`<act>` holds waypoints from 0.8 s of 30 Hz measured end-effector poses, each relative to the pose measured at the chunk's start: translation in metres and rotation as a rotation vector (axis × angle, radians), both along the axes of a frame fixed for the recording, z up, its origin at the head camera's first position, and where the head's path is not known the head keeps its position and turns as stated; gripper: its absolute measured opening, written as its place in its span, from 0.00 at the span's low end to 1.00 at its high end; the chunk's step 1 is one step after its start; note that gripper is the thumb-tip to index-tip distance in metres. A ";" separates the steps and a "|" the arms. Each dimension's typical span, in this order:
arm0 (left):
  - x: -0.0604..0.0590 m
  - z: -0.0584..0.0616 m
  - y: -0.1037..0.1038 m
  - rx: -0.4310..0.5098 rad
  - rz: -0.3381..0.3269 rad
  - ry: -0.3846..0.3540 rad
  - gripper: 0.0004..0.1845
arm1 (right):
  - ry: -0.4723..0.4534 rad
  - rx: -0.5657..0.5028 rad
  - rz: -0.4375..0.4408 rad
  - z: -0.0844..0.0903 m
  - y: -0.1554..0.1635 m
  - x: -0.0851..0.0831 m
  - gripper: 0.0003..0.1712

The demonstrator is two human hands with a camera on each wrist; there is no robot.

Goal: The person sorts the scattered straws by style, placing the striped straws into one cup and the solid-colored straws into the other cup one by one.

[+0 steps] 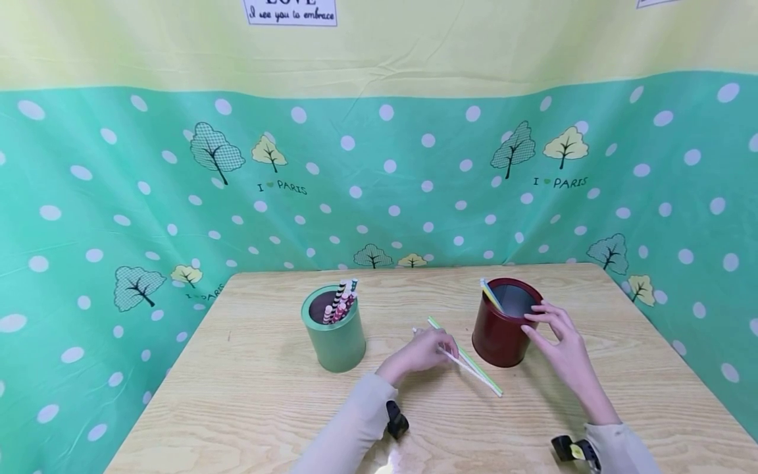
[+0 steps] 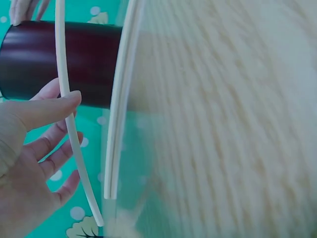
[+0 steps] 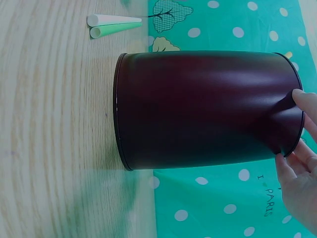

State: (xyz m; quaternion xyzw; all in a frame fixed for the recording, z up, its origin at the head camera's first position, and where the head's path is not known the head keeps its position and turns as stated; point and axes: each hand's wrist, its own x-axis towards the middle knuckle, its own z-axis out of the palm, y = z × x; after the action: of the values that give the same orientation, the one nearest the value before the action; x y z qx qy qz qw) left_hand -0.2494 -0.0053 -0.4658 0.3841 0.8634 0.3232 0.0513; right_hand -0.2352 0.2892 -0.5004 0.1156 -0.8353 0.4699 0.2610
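Observation:
A dark red can stands upright at the right of the wooden table, with two straws leaning inside it. My right hand grips the can's rim; in the right wrist view my right hand has its fingertips curled at the rim of the red can. My left hand rests on the table just left of the can. In the left wrist view my left hand pinches a white straw. Two more straws lie beside it.
A green can holding several striped straws stands left of centre. A green and a white straw lie slanted between my hands. Spotted green cloth walls the table's back and sides.

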 end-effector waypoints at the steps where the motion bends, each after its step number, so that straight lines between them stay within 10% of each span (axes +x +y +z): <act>1: 0.000 0.001 0.000 0.032 -0.003 -0.016 0.06 | 0.005 -0.025 0.033 0.007 -0.003 0.004 0.17; 8: 0.003 0.012 0.001 0.203 0.006 -0.098 0.06 | -0.010 0.019 -0.027 0.019 -0.011 0.012 0.15; 14: 0.005 0.021 0.001 0.282 0.036 -0.126 0.07 | -0.054 0.016 -0.016 0.069 -0.038 0.042 0.14; 21: 0.007 0.032 0.001 0.316 0.067 -0.127 0.05 | 0.005 -0.001 0.009 0.003 -0.001 0.001 0.16; 24: 0.007 0.036 0.002 0.339 0.065 -0.126 0.05 | 0.006 -0.007 0.020 0.019 -0.010 0.012 0.15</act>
State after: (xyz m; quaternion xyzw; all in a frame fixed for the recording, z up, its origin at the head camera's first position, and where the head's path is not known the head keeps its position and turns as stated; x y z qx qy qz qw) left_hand -0.2424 -0.0030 -0.4296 0.3382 0.8035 0.4890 0.0294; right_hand -0.2234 0.2790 -0.4812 0.1244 -0.8316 0.4751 0.2593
